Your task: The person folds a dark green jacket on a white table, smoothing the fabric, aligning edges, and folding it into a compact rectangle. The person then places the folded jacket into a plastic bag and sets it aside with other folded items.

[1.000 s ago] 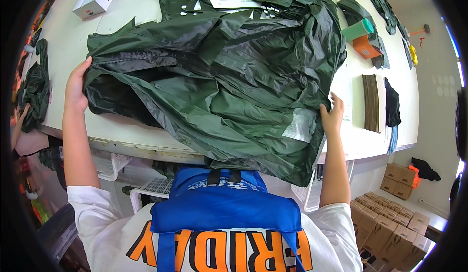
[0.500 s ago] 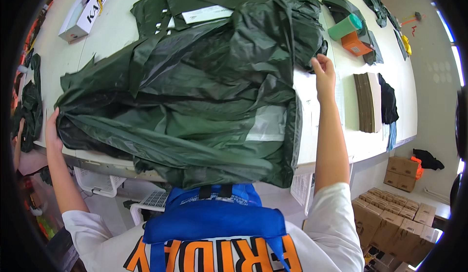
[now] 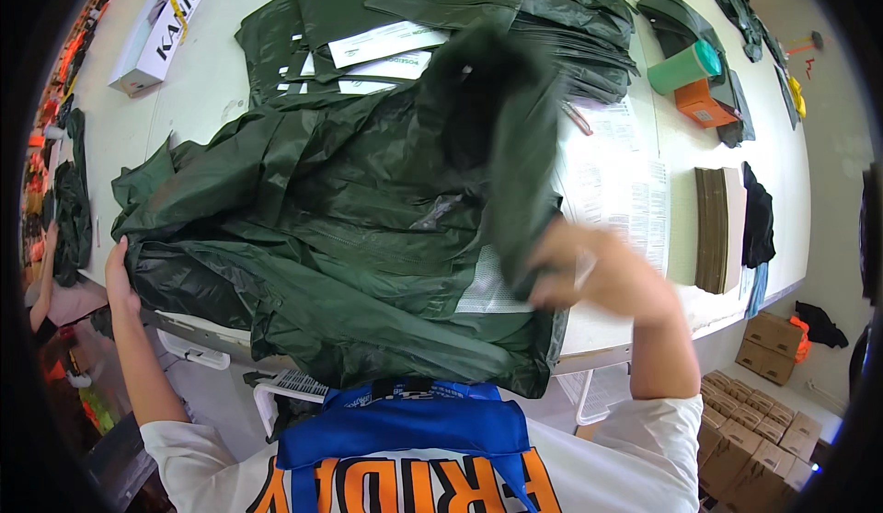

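Observation:
A dark green waterproof garment [image 3: 349, 228] lies spread and rumpled across the table in front of me, its near part hanging over the edge. At its left end, my left hand [image 3: 120, 274] is closed on the fabric, the fingertips partly hidden. My right hand [image 3: 602, 269], smeared by motion, has its fingers closed around the garment's right edge. That edge is lifted into a blurred, upright fold. Under the fold, a pale grey patch [image 3: 492, 285] shows on the garment.
Folded dark green garments [image 3: 575, 44] with white cards [image 3: 377, 44] are stacked behind. At right are printed sheets [image 3: 635, 200], a green cylinder [image 3: 685, 67], an orange box [image 3: 704, 103] and a cardboard stack [image 3: 711, 232]. A white box [image 3: 161, 34] stands far left; another person's arm [image 3: 44, 274] shows at left.
My right hand has come down toward me, bringing the garment's right edge with it and uncovering the printed sheets and more of the stack. My left hand keeps its hold at the left end.

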A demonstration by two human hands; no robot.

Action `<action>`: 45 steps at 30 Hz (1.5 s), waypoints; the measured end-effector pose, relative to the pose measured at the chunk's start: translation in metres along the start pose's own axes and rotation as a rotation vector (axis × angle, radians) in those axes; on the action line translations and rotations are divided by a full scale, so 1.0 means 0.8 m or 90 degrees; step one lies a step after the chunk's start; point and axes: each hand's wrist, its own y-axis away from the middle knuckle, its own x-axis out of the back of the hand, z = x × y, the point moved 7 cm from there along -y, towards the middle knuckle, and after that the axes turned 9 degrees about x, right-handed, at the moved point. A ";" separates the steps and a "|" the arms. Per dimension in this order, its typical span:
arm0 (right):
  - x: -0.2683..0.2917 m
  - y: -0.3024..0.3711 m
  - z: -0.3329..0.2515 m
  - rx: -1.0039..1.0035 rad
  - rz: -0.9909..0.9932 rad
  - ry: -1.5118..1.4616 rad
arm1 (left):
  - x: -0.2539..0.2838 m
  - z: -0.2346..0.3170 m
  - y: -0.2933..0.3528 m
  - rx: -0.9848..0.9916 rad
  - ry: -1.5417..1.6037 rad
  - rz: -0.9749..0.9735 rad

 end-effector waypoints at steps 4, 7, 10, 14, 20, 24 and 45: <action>0.002 0.011 0.058 -0.110 0.001 -0.302 | -0.012 -0.004 -0.010 -0.043 -0.028 0.007; 0.088 -0.001 0.226 -0.281 0.302 0.187 | 0.054 0.008 -0.030 -0.157 -0.227 0.153; 0.085 0.014 0.351 -0.501 0.336 0.506 | -0.092 0.056 0.102 -0.735 -0.726 0.551; 0.070 0.049 0.361 -0.516 0.285 0.465 | -0.362 -0.064 0.209 -0.346 -0.370 -0.296; 0.037 0.046 0.283 -0.273 0.393 0.321 | -0.508 -0.148 0.289 0.145 -0.408 -0.736; -0.001 0.111 0.387 -0.227 0.444 0.131 | -0.626 0.002 0.346 0.086 0.306 -0.959; -0.037 0.224 0.130 -0.516 0.704 0.060 | -0.545 -0.206 0.268 -0.707 -0.588 -0.376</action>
